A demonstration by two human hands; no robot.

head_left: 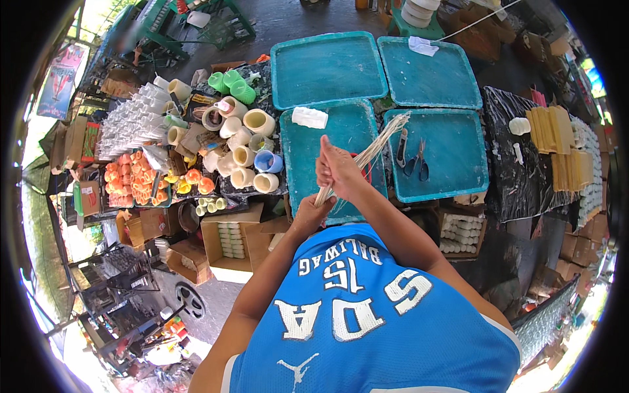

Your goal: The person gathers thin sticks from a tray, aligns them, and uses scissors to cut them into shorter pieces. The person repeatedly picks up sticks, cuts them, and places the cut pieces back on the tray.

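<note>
Above the near left tray [293, 164], I work from far off and have one bunch of pale strings [379, 147] held up. My left hand [310, 215] has its grip clamped on the low end of the bunch, near the blue shirt [406, 314]. My right hand [338, 168] is just above it, with its grip clamped around the strings too and its thumb sticking up. The strings lean up and to the right, and their far tips spread out loose over the corner of the near right tray [458, 154]. I think the gathering is done, since the strings sit in one bunch. I see no knot or band, but the hands may hide one. The scissors [419, 165] and a small dark tool [401, 148] lie on the near right tray, with no hand on them. A white bundle [309, 118] lies near my right thumb. How much is left, I cannot tell.
</note>
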